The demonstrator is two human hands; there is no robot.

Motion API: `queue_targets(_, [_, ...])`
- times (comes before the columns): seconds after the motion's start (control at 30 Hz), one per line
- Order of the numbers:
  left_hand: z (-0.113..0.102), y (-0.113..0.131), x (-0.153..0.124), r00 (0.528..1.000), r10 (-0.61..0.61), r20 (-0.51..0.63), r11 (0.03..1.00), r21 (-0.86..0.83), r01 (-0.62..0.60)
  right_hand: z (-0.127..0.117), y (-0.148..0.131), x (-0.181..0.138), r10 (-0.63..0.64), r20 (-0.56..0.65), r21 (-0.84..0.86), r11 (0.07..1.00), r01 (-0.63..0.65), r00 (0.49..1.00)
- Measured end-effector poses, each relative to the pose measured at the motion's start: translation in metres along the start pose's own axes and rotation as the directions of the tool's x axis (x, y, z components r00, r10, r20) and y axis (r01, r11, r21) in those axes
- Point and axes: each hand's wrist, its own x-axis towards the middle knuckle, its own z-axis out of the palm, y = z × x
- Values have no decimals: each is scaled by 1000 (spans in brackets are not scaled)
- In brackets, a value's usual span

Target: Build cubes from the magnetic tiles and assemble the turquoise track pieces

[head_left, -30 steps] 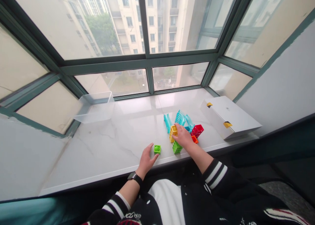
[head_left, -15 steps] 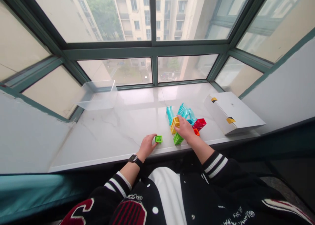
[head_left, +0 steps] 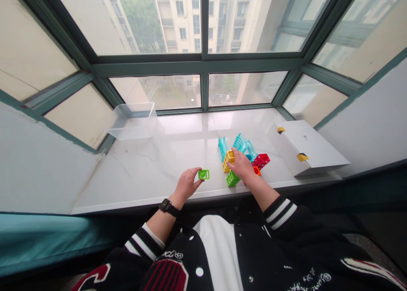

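Note:
My left hand point(head_left: 186, 183) pinches a small green cube block point(head_left: 204, 174) and holds it just above the marble windowsill point(head_left: 152, 163). My right hand point(head_left: 243, 166) rests on a pile of coloured blocks, its fingers closed on a yellow block point(head_left: 228, 159). Around that hand lie a green block point(head_left: 232, 179), an orange block point(head_left: 257, 170), a red block point(head_left: 261, 160) and teal ribbed pieces point(head_left: 241, 144). A black watch sits on my left wrist.
A clear plastic tub point(head_left: 135, 120) stands at the back left of the sill, by the window frame. A white cardboard box point(head_left: 307, 146) with yellow tape lies at the right. Glass panes surround the sill on three sides.
My left hand closed on the green cube and lifted it off the sill, turning it. My right hand stayed on the yellow block. The camera tilted slightly.

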Motion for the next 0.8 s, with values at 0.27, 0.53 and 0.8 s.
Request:
queue_targets(0.27, [-24, 10, -13, 982, -183, -53, 963, -211, 168, -35, -17, -18, -116, -138, 11, 993, 119, 984])
queue_targets(0.53, [-28, 28, -16, 910, -407, 83, 645, -679, 350, -46, -53, -58, -348, -157, 316, 869, 380, 924])
queue_targets(0.8, [-23, 53, -17, 907, -336, 252, 279, -894, 351, -8, -82, -83, -460, -48, 465, 775, 428, 886])
